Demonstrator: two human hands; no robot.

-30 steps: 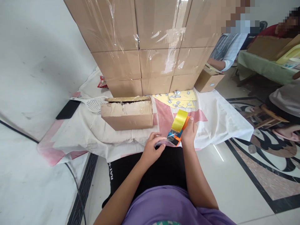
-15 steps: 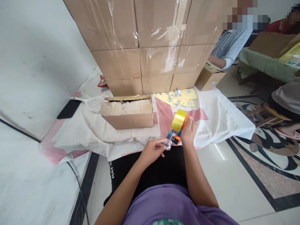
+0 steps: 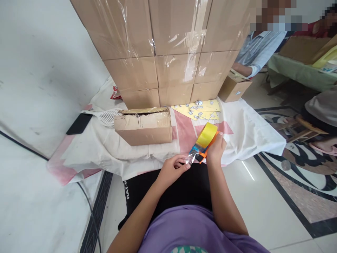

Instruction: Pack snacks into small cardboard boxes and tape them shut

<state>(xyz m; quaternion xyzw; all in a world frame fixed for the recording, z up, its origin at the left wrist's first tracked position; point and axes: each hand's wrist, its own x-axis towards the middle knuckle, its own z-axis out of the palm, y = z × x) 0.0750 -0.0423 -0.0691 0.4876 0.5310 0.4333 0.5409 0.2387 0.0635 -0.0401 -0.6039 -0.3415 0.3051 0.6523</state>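
Gripping an orange tape dispenser (image 3: 204, 149) loaded with a yellow roll, the person's right hand (image 3: 216, 150) is closed around its handle just above the lap, while the left hand (image 3: 172, 169) pinches the clear tape end (image 3: 191, 156) pulled from it. Both hover at the near edge of a white and pink cloth (image 3: 244, 131) spread on the floor. On that cloth lies a worn cardboard box (image 3: 143, 126), open at the top, with a white fly swatter (image 3: 104, 116) and a black phone (image 3: 79, 123) to its left and yellow sticker sheets (image 3: 202, 109) behind. A tall stack of cartons (image 3: 168, 49) wrapped in clear film rises beyond. Polished marble floor (image 3: 276, 196) with a dark inlaid pattern stretches right, where other people sit near a smaller box (image 3: 234, 89) and a green-covered desk (image 3: 297, 72). A white wall (image 3: 39, 70) closes the left side.
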